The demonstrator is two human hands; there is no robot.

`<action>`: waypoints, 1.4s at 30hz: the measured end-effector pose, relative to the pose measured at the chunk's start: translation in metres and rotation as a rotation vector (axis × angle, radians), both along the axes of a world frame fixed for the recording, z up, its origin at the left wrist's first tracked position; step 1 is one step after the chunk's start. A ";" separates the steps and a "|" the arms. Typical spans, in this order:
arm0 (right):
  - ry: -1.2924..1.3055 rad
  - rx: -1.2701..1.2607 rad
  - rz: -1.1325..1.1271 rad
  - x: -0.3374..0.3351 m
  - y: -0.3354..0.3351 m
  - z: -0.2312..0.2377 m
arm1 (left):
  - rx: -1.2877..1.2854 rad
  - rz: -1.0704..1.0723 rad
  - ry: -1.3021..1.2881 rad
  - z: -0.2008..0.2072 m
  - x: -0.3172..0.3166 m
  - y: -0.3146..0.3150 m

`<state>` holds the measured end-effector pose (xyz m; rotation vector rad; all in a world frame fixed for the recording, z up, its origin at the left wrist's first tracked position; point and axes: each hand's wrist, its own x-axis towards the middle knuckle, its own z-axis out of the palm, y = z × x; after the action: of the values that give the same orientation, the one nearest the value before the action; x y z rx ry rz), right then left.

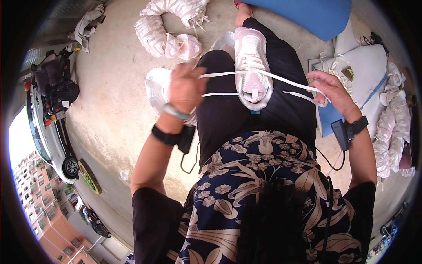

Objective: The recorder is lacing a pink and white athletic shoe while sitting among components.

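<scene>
My lap (215,114), in black trousers, carries a pink-and-white shoe (251,61) at 12 o'clock, its toe pointing away from me. Below me spreads a pale, stained concrete floor (114,110). On it, at 11 o'clock, lies a curved row of pink-and-white shoes (149,35), packed close together; a white shoe (154,88), partly hidden, sits at 10. At 2 o'clock I have a white-and-blue sheet (367,57) bearing pale laces (340,68). A white car (44,136) stands farther off at 9.

A pink-white shoe (251,86) lay over far edge of the lap (217,112), white laces (220,74) reached left hand (186,87), right hand (332,90).
</scene>
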<state>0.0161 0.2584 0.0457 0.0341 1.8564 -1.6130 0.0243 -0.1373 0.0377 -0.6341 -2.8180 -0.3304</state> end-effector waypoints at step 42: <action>0.919 0.863 0.159 0.064 0.093 -0.046 | 0.223 -0.004 -0.467 0.019 0.004 -0.033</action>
<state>0.0797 0.3510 -0.0005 -0.5410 3.0270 -0.5997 0.0281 -0.1699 0.0562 -0.5737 -3.1414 -0.8834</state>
